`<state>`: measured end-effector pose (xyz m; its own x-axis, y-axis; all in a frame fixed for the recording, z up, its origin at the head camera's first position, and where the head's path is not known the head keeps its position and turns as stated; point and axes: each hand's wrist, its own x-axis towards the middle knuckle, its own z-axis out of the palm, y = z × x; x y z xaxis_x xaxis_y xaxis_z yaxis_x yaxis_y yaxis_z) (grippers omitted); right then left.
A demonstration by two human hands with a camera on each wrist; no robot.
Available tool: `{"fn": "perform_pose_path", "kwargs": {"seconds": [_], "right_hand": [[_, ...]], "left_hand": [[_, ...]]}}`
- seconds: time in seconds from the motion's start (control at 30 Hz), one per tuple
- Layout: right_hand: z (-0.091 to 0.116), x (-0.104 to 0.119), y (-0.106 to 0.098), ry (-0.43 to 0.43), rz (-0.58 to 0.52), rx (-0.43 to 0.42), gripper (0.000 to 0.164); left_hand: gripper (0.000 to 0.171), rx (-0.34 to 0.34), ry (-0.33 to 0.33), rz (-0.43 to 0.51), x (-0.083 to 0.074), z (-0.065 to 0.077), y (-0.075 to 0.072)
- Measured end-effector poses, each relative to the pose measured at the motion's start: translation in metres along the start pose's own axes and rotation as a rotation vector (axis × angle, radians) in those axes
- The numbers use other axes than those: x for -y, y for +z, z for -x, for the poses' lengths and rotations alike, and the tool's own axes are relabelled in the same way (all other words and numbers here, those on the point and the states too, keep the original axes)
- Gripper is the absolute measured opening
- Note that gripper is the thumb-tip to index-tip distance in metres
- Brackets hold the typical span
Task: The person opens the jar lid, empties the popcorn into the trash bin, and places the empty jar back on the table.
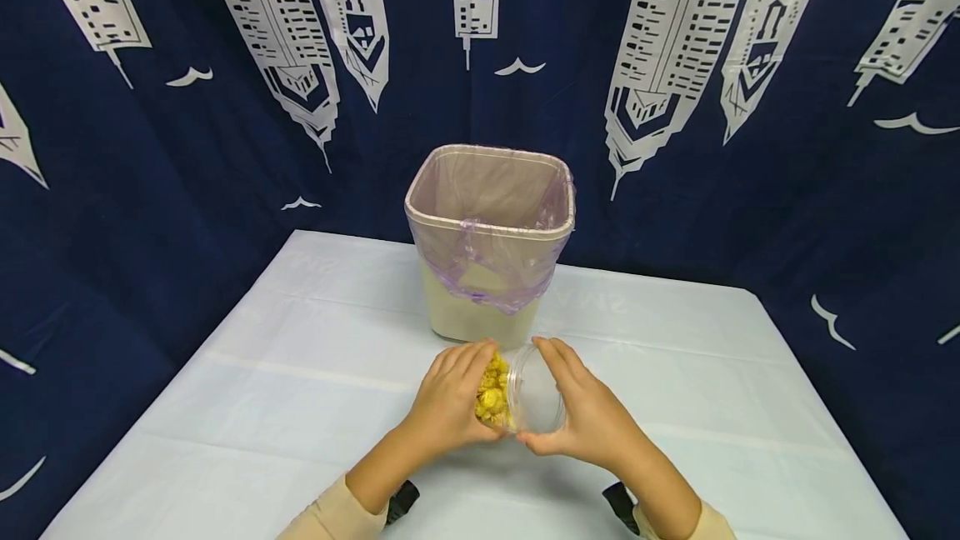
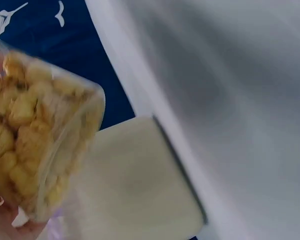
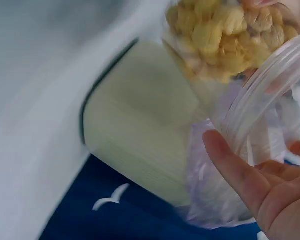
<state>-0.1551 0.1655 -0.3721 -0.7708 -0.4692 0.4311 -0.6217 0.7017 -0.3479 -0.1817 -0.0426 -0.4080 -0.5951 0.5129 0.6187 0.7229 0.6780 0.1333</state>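
Note:
A clear plastic jar [image 2: 87,120], packed with lumpy yellow pieces [image 1: 492,397], is held on its side above the table, in front of the bin. My left hand [image 1: 448,400] grips it around the body from the left. On the right, my right hand [image 1: 588,411] holds a clear round lid [image 1: 543,394] between thumb and fingers, at the jar's mouth. Ridged rings [image 3: 262,80] show between the two hands in the right wrist view. There, the right thumb lies along the edge of the clear part.
Just beyond the hands stands a cream waste bin [image 1: 480,319], its top lined with a translucent purple bag [image 1: 491,261]. A white cloth covers the table [image 1: 337,357]. Behind it hangs a navy curtain [image 1: 465,115] printed with white buildings and birds.

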Motion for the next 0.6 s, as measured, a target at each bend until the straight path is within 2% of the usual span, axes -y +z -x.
{"fn": "perform_pose_path", "kwargs": {"seconds": [0.1,0.2,0.37,0.47,0.6], "right_hand": [[0.0011,-0.0009,-0.0001,-0.098,0.088,0.030,0.105],[0.0009,-0.0025,-0.0007,-0.170,0.103,0.077,0.102],[0.0021,-0.0046,-0.0051,-0.204,0.132,0.144,0.102],[0.0033,-0.0033,-0.0070,-0.152,0.090,0.179,0.109],[0.0052,0.0048,-0.0075,0.052,0.000,0.167,0.113]], "left_hand": [[0.102,0.064,-0.011,0.049,0.0017,0.0028,-0.0008],[0.102,0.110,-0.020,0.069,0.0035,0.0054,-0.0021],[0.102,0.127,-0.010,0.059,0.0051,0.0044,-0.0019],[0.102,0.115,0.001,0.039,0.0059,0.0033,-0.0023],[0.099,0.083,0.012,0.006,0.0060,0.0018,-0.0029]]}}
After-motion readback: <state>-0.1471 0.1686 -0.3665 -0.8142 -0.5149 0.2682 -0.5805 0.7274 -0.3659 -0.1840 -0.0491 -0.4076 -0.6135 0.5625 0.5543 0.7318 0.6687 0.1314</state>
